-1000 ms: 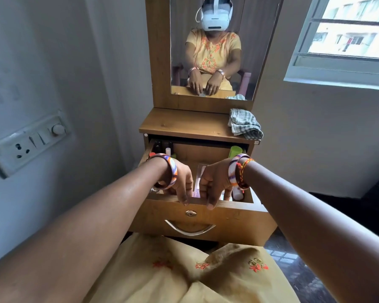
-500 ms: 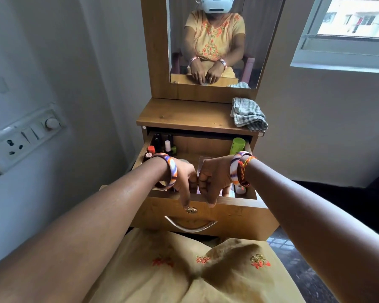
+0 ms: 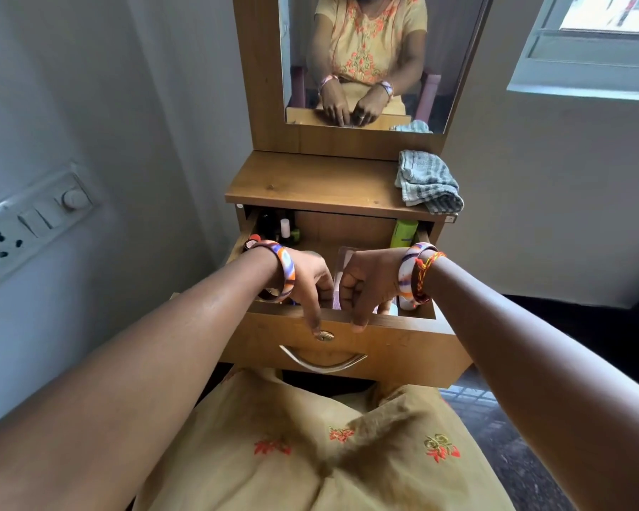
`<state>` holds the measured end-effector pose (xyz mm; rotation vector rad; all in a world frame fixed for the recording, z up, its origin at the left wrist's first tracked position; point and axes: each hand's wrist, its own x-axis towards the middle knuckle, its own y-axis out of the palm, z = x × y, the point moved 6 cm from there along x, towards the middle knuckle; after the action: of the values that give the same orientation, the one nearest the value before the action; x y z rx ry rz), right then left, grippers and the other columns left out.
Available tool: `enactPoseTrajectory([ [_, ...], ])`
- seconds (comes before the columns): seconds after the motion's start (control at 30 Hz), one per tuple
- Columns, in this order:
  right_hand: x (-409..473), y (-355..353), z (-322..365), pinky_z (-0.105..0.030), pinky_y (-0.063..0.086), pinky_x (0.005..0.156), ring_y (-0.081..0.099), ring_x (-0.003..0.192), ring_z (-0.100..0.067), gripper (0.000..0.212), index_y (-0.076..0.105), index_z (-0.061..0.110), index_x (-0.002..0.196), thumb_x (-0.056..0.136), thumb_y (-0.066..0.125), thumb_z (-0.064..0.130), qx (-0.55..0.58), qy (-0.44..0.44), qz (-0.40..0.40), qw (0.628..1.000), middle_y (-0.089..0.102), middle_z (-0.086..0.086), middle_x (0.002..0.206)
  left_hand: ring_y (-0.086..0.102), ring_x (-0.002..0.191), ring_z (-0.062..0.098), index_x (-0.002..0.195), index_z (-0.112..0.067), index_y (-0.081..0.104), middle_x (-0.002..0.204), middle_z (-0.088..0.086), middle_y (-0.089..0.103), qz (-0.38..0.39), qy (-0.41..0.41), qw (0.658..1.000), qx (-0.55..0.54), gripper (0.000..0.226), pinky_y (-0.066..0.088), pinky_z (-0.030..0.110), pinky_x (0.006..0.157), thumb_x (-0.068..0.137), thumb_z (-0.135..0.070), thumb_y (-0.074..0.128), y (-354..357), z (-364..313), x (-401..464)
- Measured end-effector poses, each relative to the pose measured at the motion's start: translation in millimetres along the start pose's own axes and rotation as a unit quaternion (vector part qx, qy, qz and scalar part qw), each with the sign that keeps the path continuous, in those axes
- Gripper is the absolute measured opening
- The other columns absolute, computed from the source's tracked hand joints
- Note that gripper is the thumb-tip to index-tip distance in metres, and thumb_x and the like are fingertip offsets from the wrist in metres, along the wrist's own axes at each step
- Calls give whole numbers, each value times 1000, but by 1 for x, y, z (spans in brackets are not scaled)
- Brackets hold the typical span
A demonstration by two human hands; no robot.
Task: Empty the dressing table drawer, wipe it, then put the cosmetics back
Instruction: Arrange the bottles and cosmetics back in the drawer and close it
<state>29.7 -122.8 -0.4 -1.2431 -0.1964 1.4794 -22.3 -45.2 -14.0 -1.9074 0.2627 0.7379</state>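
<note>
Both hands, left point(image 3: 310, 285) and right point(image 3: 366, 285), are gripping the drawer point(image 3: 403, 341) front, now drawn further out, exposing cosmetics point(image 3: 404, 234) awaiting removal.

You are looking at a drawer point(image 3: 384, 335) of wood-grain laminate, its matt front carrying a curved handle point(image 3: 323, 361) of polished metal that is catching the light. Above the drawer, a checked cloth point(image 3: 427, 182) is showing a soft, woven texture on the smooth wooden shelf point(image 3: 310, 182). Inside the drawer, a green bottle point(image 3: 404, 233) is gleaming like glossy plastic.
</note>
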Motion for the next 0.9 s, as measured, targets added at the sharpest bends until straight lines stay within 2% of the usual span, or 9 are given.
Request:
enactPoseTrajectory([
  [0.03,6,-1,-2,-18,52,57,59,70,-16,9,69,5,80,74,75,7,6,1,-1,1000,66,-6,76,62,100,23,110,-11,66,109,9,67,-5,9,1000,-9,47,53,39,92,68,-27,80,-1,1,3],
  [0.07,13,-1,-6,-20,53,58,59,67,-14,11,69,11,81,72,76,10,13,-4,1,1000,65,-3,74,62,97,22,109,-11,66,108,9,67,-3,8,1000,-19,46,53,39,91,68,-26,80,-3,1,3],
  [0.2,16,-8,-10,-19,50,57,57,62,-10,14,69,12,85,72,75,11,30,-7,-33,999,64,-1,75,60,93,17,112,-13,64,103,2,65,-20,18,999,-38,48,52,30,85,68,-24,81,-11,4,10],
  [0.3,18,-12,-12,-26,52,66,57,65,-12,12,69,14,81,72,75,12,31,-12,-57,998,65,-2,78,60,104,19,117,-16,60,116,2,62,-62,15,998,-30,58,52,29,84,65,-27,83,-19,7,15],
  [0.47,21,-26,-17,-25,50,66,56,69,-12,12,67,21,76,69,76,18,-2,-23,-124,992,64,3,78,53,119,21,132,-18,46,133,3,53,-132,11,991,-18,82,49,30,93,60,-29,85,-33,11,17],
  [0.6,20,-36,-20,-20,46,58,54,66,-10,17,67,23,78,65,78,23,-27,-18,-181,983,60,7,75,36,135,24,145,-20,26,148,3,35,-199,10,980,4,103,40,33,104,60,-30,85,-43,14,17],
  [0.73,18,-45,-25,-13,40,50,50,62,-6,25,67,20,87,65,78,21,-28,-9,-232,972,55,11,73,9,146,28,150,-24,4,158,7,8,-237,-14,971,28,125,23,42,116,56,-37,86,-52,19,20],
  [0.8,18,-50,-27,-10,38,48,48,61,-4,27,67,18,90,65,79,21,-34,-9,-260,965,54,10,73,-5,147,30,150,-25,-5,159,7,-7,-245,-38,969,24,129,16,46,118,57,-37,85,-55,23,22],
  [0.9,21,-56,-29,-5,34,46,46,58,-1,30,67,17,90,63,79,19,-44,-19,-301,952,53,12,71,-14,145,31,149,-26,-11,157,7,-19,-258,-56,964,17,132,11,48,117,58,-38,85,-62,25,27],
])
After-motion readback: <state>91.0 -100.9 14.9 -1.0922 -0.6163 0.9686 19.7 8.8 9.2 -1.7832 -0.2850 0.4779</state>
